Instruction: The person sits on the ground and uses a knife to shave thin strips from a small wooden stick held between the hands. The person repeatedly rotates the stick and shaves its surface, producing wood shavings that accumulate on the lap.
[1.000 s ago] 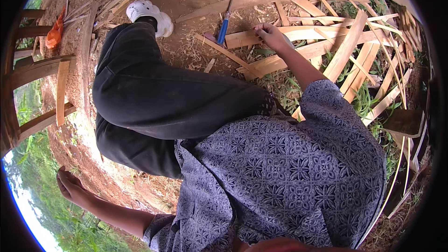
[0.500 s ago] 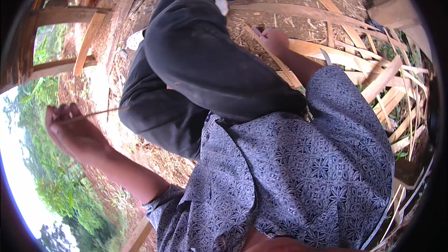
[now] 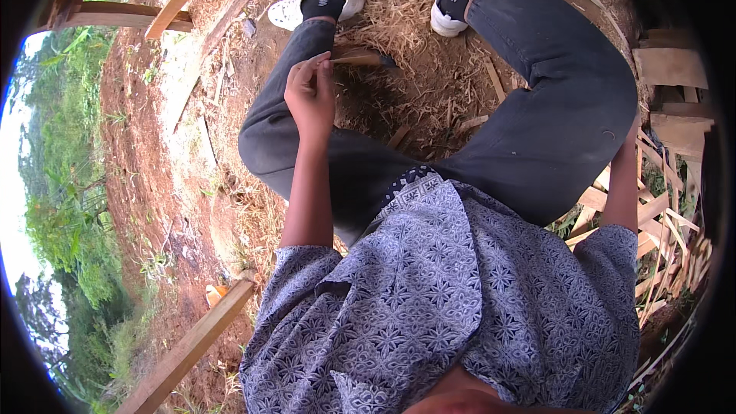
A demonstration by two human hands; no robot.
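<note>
left hand (image 3: 310,96) now nearer left leg (image 3: 264,138)

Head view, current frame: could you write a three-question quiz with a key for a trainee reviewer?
1. Which hand is in plain view? A, right hand; B, left hand.
2. True or false: the left shoe is white.
3. Fill in the side: the pile of wood strips lies to the person's ____.

Key: 1, B; 2, true; 3, right.

Reddish-brown earth ground (image 3: 138,207) here, wood shavings (image 3: 395,15) strewn across the upper middle, pale wooden strips (image 3: 653,207) heaped at right!
</note>
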